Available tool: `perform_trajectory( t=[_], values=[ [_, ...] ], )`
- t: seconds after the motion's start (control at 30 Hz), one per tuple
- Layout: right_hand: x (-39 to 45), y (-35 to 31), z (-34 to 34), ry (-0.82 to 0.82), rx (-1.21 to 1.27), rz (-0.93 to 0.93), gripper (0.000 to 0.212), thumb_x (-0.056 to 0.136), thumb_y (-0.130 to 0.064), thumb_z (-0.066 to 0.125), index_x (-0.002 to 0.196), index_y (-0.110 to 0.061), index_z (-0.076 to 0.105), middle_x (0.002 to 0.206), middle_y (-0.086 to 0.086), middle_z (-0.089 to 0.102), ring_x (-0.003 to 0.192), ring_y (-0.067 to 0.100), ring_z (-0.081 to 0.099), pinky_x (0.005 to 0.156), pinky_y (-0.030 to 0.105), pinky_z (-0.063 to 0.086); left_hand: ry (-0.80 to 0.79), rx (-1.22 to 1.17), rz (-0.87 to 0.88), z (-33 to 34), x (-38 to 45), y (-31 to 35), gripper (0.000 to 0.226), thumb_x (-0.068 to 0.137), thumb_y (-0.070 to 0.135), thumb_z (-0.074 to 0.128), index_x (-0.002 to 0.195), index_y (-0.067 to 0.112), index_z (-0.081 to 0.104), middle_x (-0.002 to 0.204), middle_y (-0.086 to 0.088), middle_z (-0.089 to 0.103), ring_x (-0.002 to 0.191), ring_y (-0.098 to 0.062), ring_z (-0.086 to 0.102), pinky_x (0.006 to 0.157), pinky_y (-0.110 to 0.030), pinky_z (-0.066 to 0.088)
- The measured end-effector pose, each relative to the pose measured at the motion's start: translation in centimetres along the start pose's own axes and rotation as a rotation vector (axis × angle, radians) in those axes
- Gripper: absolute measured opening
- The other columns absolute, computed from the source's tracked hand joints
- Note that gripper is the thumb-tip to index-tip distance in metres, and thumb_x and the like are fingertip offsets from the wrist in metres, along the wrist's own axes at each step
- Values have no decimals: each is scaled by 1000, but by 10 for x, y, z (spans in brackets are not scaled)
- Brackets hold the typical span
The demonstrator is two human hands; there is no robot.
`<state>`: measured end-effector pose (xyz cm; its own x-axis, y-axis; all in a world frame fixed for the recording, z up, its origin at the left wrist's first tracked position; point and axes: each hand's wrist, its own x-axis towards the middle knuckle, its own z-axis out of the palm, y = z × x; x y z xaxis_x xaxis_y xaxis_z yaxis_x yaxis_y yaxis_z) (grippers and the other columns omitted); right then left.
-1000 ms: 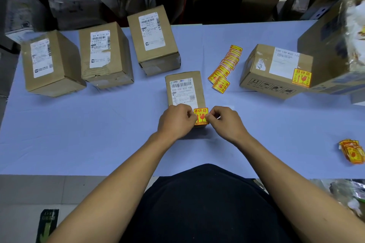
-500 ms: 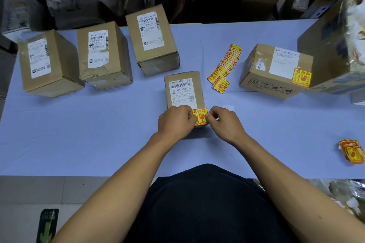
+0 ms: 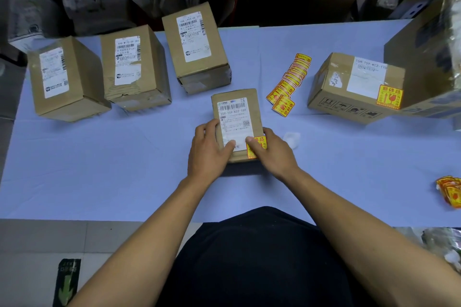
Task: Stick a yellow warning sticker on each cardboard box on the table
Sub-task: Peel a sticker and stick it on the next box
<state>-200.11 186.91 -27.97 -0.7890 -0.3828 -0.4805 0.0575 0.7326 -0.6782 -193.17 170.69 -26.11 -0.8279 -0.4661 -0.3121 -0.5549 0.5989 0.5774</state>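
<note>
Both forearms reach forward from the body over the near bench [image 3: 74,169] edge, converging on the small cardboard box [image 3: 237,107] at bench centre. Left hand [image 3: 209,152] wraps the box's left side, fingers [image 3: 207,128] curled round the left edge, thumb lying on the white shipping label [image 3: 234,119]. Right hand [image 3: 273,154] clasps the box's near right corner, thumb pressing flat on the yellow warning sticker [image 3: 259,143] there; sticker partly covered. Both hands are closed on the box.

Three unstickered boxes [image 3: 134,67] stand in a row far left. Stickered box [image 3: 354,85] sits to the right, touching a large carton [image 3: 429,57] at the right edge. Sticker strip [image 3: 290,82] lies between centre box and stickered box. Loose sticker pile [image 3: 450,190] near the right edge. Open cloth on the near left and near right of the hands
</note>
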Motion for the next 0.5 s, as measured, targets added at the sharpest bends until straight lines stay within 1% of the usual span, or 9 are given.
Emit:
perform_trajectory(
  t=[0.07,0.17,0.23,0.27,0.3,0.33,0.4,0.43,0.5],
  values=[
    [-9,9,1,-49,75,-42,54,91,-62,53,135,-30,50,125,-8,67,107,12,62,88,35,52,-10,-101,-9,3,-1,-1,63,89,35,67,143,25,38,145,-2,42,125,-20,50,91,-27,42],
    [-17,23,0,-132,197,15,55,82,-71,58,130,-43,50,121,-18,66,105,2,62,97,38,53,-30,-216,-32,7,-2,-5,66,90,32,68,146,28,32,148,0,43,129,-18,49,96,-30,45],
    [-12,25,0,-127,268,51,68,83,-68,60,142,-38,45,131,-14,62,114,5,60,103,37,49,-35,-357,-124,9,1,-5,74,90,32,68,151,30,24,152,0,41,133,-18,47,103,-35,46],
    [-7,22,0,-103,299,76,75,85,-65,61,149,-33,39,138,-9,59,120,9,57,105,35,47,-31,-428,-190,11,5,-4,77,92,33,67,153,31,21,155,0,40,135,-18,47,106,-37,46],
    [-1,17,-1,-73,333,113,78,88,-62,60,153,-30,34,144,-4,54,125,13,55,105,34,47,-26,-491,-254,12,9,-2,76,93,36,65,154,31,20,156,1,39,135,-17,47,106,-38,47],
    [7,10,-2,-45,371,149,77,90,-59,58,155,-29,31,148,-2,50,129,16,53,105,34,47,-22,-545,-309,13,14,2,73,94,38,63,154,31,21,155,1,40,134,-17,49,106,-40,48],
    [24,-4,-4,-22,414,199,72,94,-57,54,156,-29,28,153,0,45,134,19,51,107,38,47,-21,-628,-361,15,23,7,59,95,40,59,149,30,36,146,2,53,123,-15,59,101,-43,52],
    [30,-9,-4,-28,398,203,69,96,-57,51,156,-30,30,152,-1,47,133,19,52,108,39,46,-23,-646,-356,16,27,9,50,96,39,57,143,29,45,137,3,61,115,-13,64,97,-43,54],
    [36,-16,-3,-52,319,168,57,98,-56,44,150,-33,39,140,-6,58,124,19,59,100,32,48,-27,-635,-334,17,29,13,39,97,36,54,135,28,53,124,5,67,105,-13,67,93,-44,56]
  ],
)
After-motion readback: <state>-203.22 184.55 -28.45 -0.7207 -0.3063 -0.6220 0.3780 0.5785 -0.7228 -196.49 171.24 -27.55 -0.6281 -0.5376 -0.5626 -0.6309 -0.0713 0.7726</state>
